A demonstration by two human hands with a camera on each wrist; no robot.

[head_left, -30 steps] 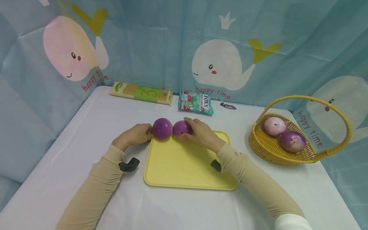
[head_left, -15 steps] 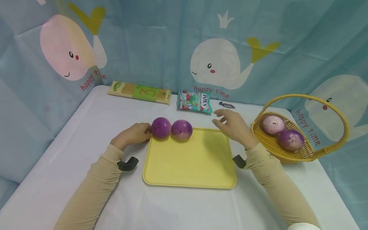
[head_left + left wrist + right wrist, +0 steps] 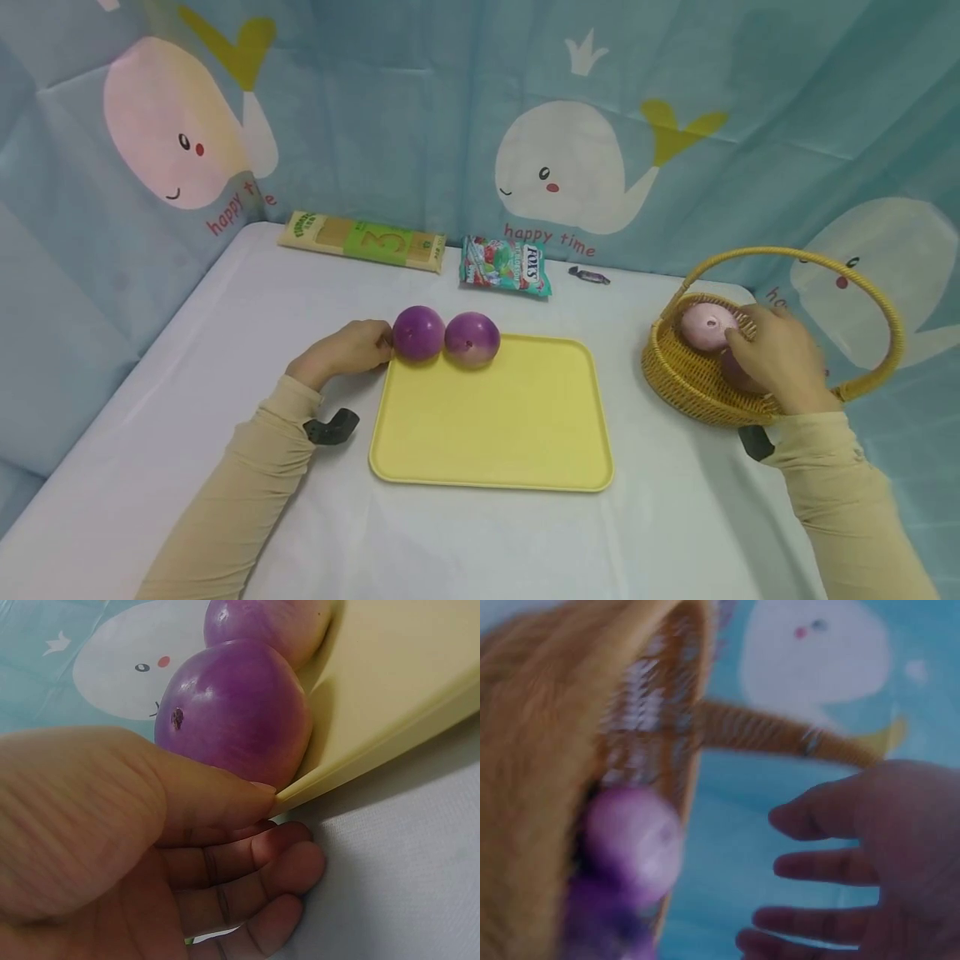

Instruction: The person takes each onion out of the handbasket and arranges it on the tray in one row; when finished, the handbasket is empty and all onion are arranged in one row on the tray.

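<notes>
At its far left corner, my left hand point(image 3: 349, 348) pinches the rim of the yellow tray point(image 3: 491, 417); in the left wrist view the thumb lies on the tray's edge point(image 3: 330, 780) with the fingers curled below. Two glossy round purple vegetables, one at the corner point(image 3: 240, 712) and a paler-based one point(image 3: 472, 340) beside it, touch each other on the tray's far side. My right hand point(image 3: 783, 354) is over the wicker basket point(image 3: 690, 392), fingers spread. A pale pinkish vegetable point(image 3: 707, 326) and a purple one point(image 3: 738, 375), partly hidden by the hand, lie inside. The right wrist view is blurred.
Along the back of the white table point(image 3: 315, 517) lie a noodle packet point(image 3: 362, 240), a green candy bag point(image 3: 505, 265) and a small wrapped candy point(image 3: 589, 275). The basket's tall handle point(image 3: 795, 252) arches over it. A printed blue curtain point(image 3: 390, 125) stands behind.
My right hand has let go of the second purple vegetable on the tray and moved right to the basket. The left hand keeps its hold on the tray corner.
</notes>
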